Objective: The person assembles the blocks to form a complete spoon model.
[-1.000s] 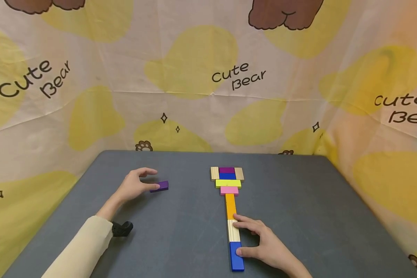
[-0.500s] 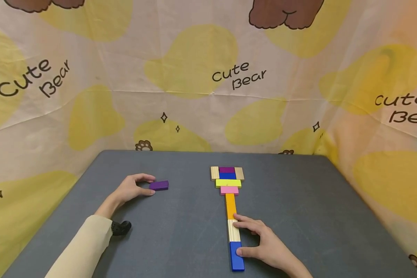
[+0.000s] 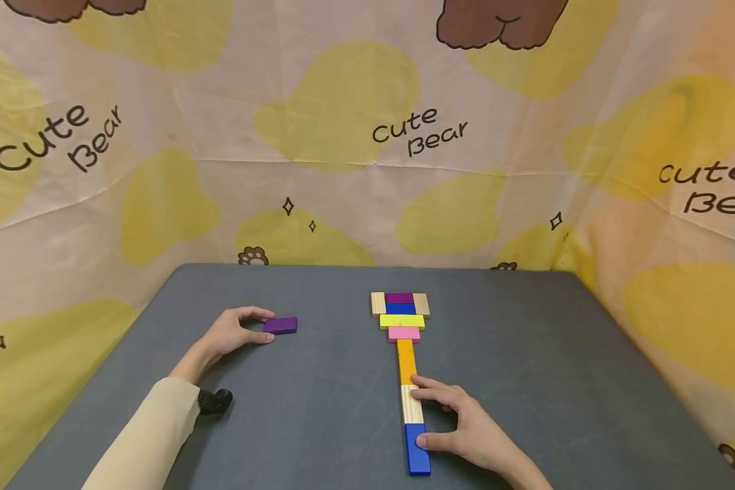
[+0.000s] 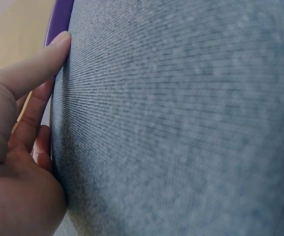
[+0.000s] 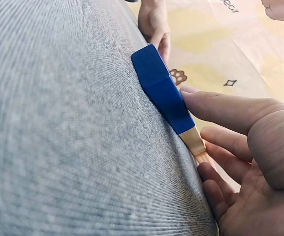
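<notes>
In the head view my left hand (image 3: 229, 333) pinches the left end of a purple wooden block (image 3: 280, 325) on the grey table. Its thumb lies along the block's near side in the left wrist view, fingers on the far side. My right hand (image 3: 468, 425) rests at the right side of a column of blocks. There the thumb touches the blue block (image 3: 418, 452), and the fingers reach the plain wood block (image 3: 412, 405) and the lower end of the orange block (image 3: 407, 361). These fingers look loosely extended, not wrapped round anything.
Above the orange block lie a pink block (image 3: 403, 334) and a yellow-green block (image 3: 402, 321). Beyond them, two plain blocks flank a blue one (image 3: 401, 309) and a purple-magenta one (image 3: 399, 298). Patterned cloth (image 3: 337, 136) hangs behind the table (image 3: 527, 327).
My left hand has shifted from over the purple block to its left end, thumb and fingers now on either side. The right hand and the column stay put.
</notes>
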A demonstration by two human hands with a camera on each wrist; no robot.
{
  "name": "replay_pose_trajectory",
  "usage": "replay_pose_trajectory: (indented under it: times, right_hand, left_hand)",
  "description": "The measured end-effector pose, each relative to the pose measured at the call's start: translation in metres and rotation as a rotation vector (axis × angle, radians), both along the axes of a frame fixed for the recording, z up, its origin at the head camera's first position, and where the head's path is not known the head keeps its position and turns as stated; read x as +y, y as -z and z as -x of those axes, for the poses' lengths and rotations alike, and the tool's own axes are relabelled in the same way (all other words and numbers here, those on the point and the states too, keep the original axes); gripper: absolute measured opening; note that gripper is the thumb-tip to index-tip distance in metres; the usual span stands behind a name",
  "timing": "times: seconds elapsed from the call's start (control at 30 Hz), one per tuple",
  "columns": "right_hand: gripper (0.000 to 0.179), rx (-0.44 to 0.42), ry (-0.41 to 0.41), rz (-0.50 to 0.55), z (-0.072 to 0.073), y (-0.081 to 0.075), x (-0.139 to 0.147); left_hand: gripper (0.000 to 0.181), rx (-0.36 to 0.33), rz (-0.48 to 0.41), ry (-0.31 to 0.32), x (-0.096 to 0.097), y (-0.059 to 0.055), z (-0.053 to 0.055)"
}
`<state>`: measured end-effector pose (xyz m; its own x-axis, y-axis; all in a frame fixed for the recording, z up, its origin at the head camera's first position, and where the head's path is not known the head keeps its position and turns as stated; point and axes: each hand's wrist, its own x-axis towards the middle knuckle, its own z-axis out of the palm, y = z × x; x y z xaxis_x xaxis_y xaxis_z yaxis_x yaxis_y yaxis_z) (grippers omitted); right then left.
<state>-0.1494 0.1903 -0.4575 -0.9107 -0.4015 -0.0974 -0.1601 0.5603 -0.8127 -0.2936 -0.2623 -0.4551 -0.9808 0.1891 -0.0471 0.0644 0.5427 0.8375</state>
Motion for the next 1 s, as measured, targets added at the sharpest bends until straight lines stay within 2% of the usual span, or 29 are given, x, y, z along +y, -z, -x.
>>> replay_pose_trajectory:
  times: [0.3, 0.6, 0.87, 1.0]
  right_hand:
    - [0.060, -0.008, -0.003, 0.009, 0.000, 0.000, 0.000]
    - [0.061, -0.018, 0.009, 0.014, 0.000, 0.000, 0.000]
    - [0.060, -0.021, 0.008, 0.010, -0.001, 0.000, 0.000]
    - [0.060, -0.009, 0.007, 0.013, 0.000, 0.000, 0.000]
  left_hand:
    - [0.053, 0.015, 0.013, -0.003, -0.002, 0.003, 0.001]
    - [0.050, 0.042, 0.013, -0.008, 0.002, -0.001, -0.001]
    - [0.046, 0.084, 0.004, -0.060, 0.009, -0.004, 0.002]
    - [0.044, 0.109, 0.002, -0.089, 0.020, -0.006, 0.010]
